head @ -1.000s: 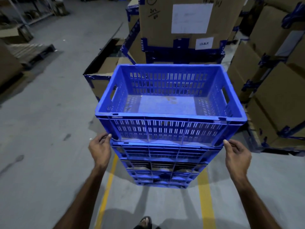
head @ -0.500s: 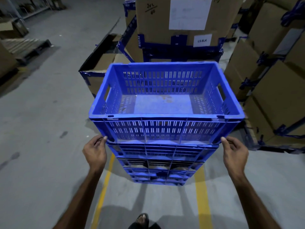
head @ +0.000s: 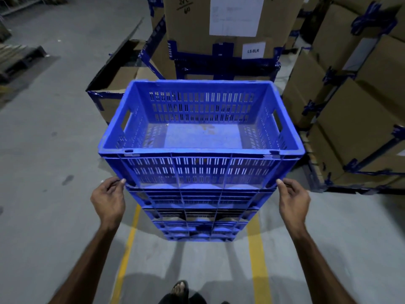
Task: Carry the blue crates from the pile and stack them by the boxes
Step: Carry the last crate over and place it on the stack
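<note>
The top blue crate (head: 200,152) sits empty on a stack of blue crates (head: 200,216) standing on the floor in front of me. My left hand (head: 108,199) is at the top crate's lower left corner, thumb tip touching it, fingers loosely curled beside it. At the lower right corner my right hand (head: 292,199) does the same. Neither hand wraps round the crate. A tall cardboard box with white labels (head: 219,25) stands right behind the stack.
Stacked cardboard boxes with blue straps (head: 361,119) line the right side. An open carton (head: 122,84) sits behind the stack on the left. A wooden pallet (head: 17,58) lies far left. Yellow floor lines (head: 256,260) run under the stack. My sandalled foot (head: 179,290) shows below.
The view has shifted a little closer to the stack. Both hands stay at the top crate's lower corners, and the crate has not moved on the stack.
</note>
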The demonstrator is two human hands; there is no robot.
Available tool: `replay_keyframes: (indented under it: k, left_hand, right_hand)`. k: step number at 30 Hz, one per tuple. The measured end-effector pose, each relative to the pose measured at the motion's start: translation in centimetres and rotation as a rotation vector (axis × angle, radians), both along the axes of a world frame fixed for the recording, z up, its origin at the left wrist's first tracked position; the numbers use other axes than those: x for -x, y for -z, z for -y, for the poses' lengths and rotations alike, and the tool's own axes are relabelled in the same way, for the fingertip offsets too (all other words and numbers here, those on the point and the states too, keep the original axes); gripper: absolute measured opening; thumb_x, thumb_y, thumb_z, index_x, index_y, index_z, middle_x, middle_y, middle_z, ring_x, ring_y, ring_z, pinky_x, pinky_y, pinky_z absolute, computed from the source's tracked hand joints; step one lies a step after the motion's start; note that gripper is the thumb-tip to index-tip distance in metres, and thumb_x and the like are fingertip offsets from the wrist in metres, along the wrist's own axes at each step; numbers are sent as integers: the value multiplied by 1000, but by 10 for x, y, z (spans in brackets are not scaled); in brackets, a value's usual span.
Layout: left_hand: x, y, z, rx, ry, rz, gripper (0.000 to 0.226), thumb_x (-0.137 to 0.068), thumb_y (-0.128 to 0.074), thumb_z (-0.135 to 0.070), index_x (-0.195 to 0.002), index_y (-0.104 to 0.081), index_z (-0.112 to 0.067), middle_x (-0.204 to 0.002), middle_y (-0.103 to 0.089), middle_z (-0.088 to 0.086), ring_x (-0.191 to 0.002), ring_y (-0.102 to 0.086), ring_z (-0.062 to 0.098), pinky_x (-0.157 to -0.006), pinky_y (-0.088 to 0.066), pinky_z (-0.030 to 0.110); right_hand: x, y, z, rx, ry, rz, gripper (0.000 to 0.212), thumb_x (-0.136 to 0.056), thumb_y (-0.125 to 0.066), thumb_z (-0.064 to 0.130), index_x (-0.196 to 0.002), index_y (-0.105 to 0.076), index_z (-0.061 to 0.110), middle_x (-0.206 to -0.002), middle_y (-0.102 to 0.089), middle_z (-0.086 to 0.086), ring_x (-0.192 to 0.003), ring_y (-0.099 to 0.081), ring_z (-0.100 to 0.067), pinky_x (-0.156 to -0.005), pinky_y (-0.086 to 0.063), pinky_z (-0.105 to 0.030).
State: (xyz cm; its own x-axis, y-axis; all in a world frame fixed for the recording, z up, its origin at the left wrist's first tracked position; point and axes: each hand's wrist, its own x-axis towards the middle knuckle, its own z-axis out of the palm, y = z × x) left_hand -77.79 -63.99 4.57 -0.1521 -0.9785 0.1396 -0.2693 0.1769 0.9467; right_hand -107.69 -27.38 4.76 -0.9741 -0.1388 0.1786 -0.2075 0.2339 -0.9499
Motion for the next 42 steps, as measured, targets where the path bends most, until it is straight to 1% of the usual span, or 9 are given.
replay_keyframes:
  k: [5,14,19,24,30,34,37,40,42]
  left_hand:
    - [0,2,-1,19,8,-39,12,-92,-73,-4,-100,-70,5,-92,-72,17,-66,-66,-8,-72,-55,16]
    - [-3,6,5,65,44,-8,14,-92,-74,-8,-98,-70,4,-88,-73,19,-67,-67,-5,-72,-56,22]
    - [-5,3,12,58,72,45,7,-92,-74,-6,-95,-71,-1,-88,-73,19,-68,-66,-4,-77,-57,38]
    - [-4,6,16,78,83,70,5,-90,-73,-1,-93,-70,-4,-88,-72,18,-68,-66,-7,-73,-55,20]
    - [-3,11,17,122,100,83,7,-93,-69,-8,-91,-71,-2,-88,-72,18,-79,-66,26,-75,-51,22]
    - [-8,36,25,40,171,39,35,-102,-57,-41,-89,-62,-8,-80,-64,18,-76,-61,25,-78,-58,50]
    - [-8,51,29,-21,143,35,52,-102,-50,-57,-90,-60,-7,-86,-65,23,-80,-63,25,-82,-57,62]
    - [-2,39,14,-9,93,42,46,-102,-52,-46,-80,-56,-6,-75,-60,19,-71,-54,17,-74,-56,45]
    - [1,28,2,30,101,71,42,-100,-54,-36,-68,-46,-10,-63,-45,7,-62,-40,10,-60,-40,35]
  right_hand:
    - [3,0,-1,-6,-13,-1,6,-95,-72,18,-96,-71,11,-86,-75,5,-80,-71,-7,-78,-58,-36]
    - [4,-2,0,-31,-14,-30,3,-95,-71,15,-93,-70,15,-90,-73,-7,-81,-71,-15,-76,-57,-32]
    - [0,-1,5,-61,15,-52,3,-96,-70,19,-97,-71,16,-91,-74,-4,-83,-72,-16,-76,-58,-29]
    - [-3,-2,6,-88,40,-75,3,-97,-69,21,-96,-70,18,-89,-73,-3,-78,-69,-1,-72,-54,-16]
    - [-7,-7,8,-122,61,-74,5,-97,-69,20,-97,-69,15,-87,-69,2,-75,-64,14,-67,-46,-3]
    - [-4,-3,7,-121,52,-86,6,-97,-69,22,-99,-69,16,-95,-70,-2,-81,-66,6,-73,-49,-7]
    - [-3,6,6,-145,29,-52,24,-101,-63,31,-110,-71,11,-108,-70,-2,-95,-67,-13,-84,-53,-31]
    - [-8,12,6,-148,-68,6,27,-106,-53,34,-110,-70,14,-104,-72,3,-90,-67,-4,-81,-52,-31]
    - [-10,17,5,-138,-112,8,27,-107,-51,35,-103,-69,15,-98,-73,5,-92,-68,-7,-79,-53,-32]
